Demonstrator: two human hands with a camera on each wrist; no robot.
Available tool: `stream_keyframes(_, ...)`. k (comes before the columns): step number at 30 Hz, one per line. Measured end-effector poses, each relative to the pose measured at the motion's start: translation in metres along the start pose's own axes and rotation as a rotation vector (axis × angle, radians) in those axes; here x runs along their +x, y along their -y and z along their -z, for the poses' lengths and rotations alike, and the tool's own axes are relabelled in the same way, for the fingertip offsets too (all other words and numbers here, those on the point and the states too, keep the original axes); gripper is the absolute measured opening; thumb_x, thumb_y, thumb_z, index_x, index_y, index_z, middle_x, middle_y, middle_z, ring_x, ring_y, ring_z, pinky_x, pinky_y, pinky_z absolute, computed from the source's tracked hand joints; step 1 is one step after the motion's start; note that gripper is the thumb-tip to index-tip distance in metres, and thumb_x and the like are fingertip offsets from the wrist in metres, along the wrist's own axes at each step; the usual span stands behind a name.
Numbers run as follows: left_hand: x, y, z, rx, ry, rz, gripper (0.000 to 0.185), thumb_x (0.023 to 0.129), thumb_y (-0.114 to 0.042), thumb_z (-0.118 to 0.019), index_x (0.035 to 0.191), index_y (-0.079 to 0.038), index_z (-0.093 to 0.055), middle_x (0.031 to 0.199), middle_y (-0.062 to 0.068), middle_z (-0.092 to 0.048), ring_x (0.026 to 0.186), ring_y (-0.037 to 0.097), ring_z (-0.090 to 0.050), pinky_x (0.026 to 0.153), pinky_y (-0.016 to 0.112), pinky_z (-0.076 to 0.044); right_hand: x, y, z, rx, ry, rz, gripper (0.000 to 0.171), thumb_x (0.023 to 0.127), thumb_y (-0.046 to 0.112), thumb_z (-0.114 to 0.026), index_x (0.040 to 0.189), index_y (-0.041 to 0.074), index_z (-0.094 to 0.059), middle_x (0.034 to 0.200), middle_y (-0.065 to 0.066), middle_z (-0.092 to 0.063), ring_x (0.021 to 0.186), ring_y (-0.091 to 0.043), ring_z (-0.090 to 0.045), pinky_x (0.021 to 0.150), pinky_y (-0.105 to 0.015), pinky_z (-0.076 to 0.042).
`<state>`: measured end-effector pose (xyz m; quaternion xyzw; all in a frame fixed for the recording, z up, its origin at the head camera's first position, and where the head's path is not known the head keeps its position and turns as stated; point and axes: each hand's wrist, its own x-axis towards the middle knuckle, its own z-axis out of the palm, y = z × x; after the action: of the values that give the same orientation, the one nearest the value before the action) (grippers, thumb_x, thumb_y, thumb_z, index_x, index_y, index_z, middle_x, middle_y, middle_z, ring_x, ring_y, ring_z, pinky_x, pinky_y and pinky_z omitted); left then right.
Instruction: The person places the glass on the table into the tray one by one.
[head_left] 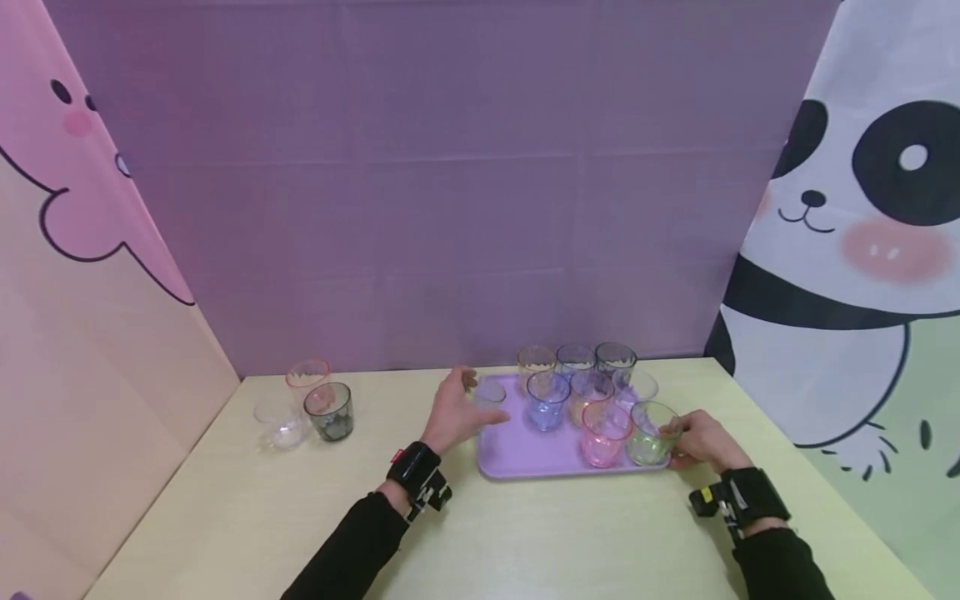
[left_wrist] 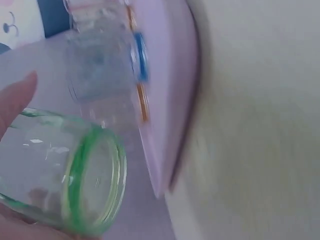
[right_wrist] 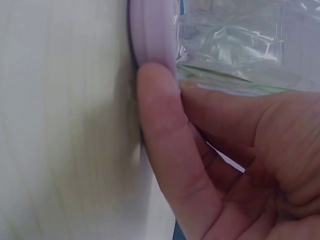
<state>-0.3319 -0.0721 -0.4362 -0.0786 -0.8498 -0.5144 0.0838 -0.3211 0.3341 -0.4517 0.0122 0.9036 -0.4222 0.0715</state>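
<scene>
Purple cloth hangs behind the pale table (head_left: 315,517) where your hands work. Your left hand (head_left: 453,414) curls around a clear cup (head_left: 489,394) with a green rim, at the near-left corner of the lilac tray (head_left: 525,454). Your right hand (head_left: 701,440), fingers bent, grips the tray's right edge, thumb beside the greenish cup (head_left: 651,433). Both forearms reach forward, wrists low.

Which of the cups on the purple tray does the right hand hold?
The green-tinted cup at the tray's front right corner. The right hand grips it, and the pink cup beside it is untouched.
</scene>
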Motion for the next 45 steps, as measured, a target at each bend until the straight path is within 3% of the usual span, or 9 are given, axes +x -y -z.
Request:
stream_keyframes(8,-0.008,-0.016,-0.018,-0.123,0.166,-0.003,0.085,0.065,-0.018,-0.090,0.133,-0.007,-0.040,0.123,0.019,-0.060,0.108,0.031,-0.061,0.084,0.039,-0.056,-0.001,0.001,0.000,0.001,-0.002,-0.008,0.039,0.070,-0.017,-0.058,0.109,-0.021,-0.061,0.117,-0.038,-0.060,0.063,-0.015,-0.065,0.059,-0.032,-0.060)
stream_keyframes(17,-0.019,-0.025,-0.043,-0.098,0.167,-0.014,0.076,0.067,-0.023,-0.089,0.129,-0.007,-0.048,0.117,0.015,-0.062,0.101,0.026,-0.061,0.078,0.030,-0.056,-0.002,0.003,0.000,-0.006,0.001,-0.012,0.042,0.071,-0.018,-0.058,0.113,-0.021,-0.059,0.116,-0.038,-0.059,0.063,-0.015,-0.065,0.060,-0.033,-0.060)
stream_keyframes(23,-0.022,-0.029,-0.054,-0.140,0.223,0.015,0.090,0.065,-0.016,-0.090,0.140,-0.009,-0.040,0.122,0.018,-0.060,0.092,0.024,-0.063,0.065,0.032,-0.058,-0.002,0.004,0.001,-0.014,0.001,-0.034,0.041,0.074,-0.017,-0.058,0.115,-0.020,-0.059,0.117,-0.039,-0.059,0.065,-0.015,-0.065,0.061,-0.033,-0.060)
stream_keyframes(30,-0.028,-0.029,-0.064,-0.082,0.198,-0.005,0.105,0.061,-0.026,-0.092,0.149,-0.013,-0.036,0.126,0.014,-0.063,0.107,0.026,-0.062,0.088,0.042,-0.054,-0.002,0.006,0.002,-0.018,0.011,-0.046,0.041,0.076,-0.017,-0.057,0.117,-0.019,-0.058,0.115,-0.037,-0.060,0.065,-0.016,-0.065,0.061,-0.033,-0.060)
stream_keyframes(36,-0.030,-0.028,-0.070,-0.043,0.207,-0.039,0.097,0.061,-0.033,-0.092,0.143,-0.013,-0.044,0.125,0.012,-0.061,0.109,0.025,-0.057,0.092,0.047,-0.051,-0.003,0.006,0.002,-0.021,0.010,-0.042,0.040,0.076,-0.016,-0.057,0.116,-0.019,-0.059,0.121,-0.039,-0.057,0.065,-0.015,-0.065,0.061,-0.032,-0.060)
stream_keyframes(42,-0.034,-0.028,-0.073,-0.019,0.226,-0.039,0.106,0.066,-0.041,-0.089,0.151,-0.011,-0.033,0.140,0.018,-0.054,0.127,0.034,-0.053,0.102,0.054,-0.046,-0.005,0.006,0.001,-0.015,0.004,-0.024,0.039,0.074,-0.016,-0.058,0.113,-0.020,-0.060,0.119,-0.039,-0.058,0.064,-0.015,-0.065,0.060,-0.032,-0.060)
stream_keyframes(45,-0.037,-0.029,-0.074,0.010,0.237,-0.027,0.109,0.067,-0.042,-0.088,0.151,-0.006,-0.030,0.141,0.021,-0.052,0.129,0.036,-0.052,0.103,0.054,-0.045,-0.005,0.006,0.001,-0.016,0.001,-0.014,0.038,0.073,-0.016,-0.058,0.111,-0.019,-0.061,0.120,-0.039,-0.058,0.064,-0.015,-0.065,0.060,-0.032,-0.060)
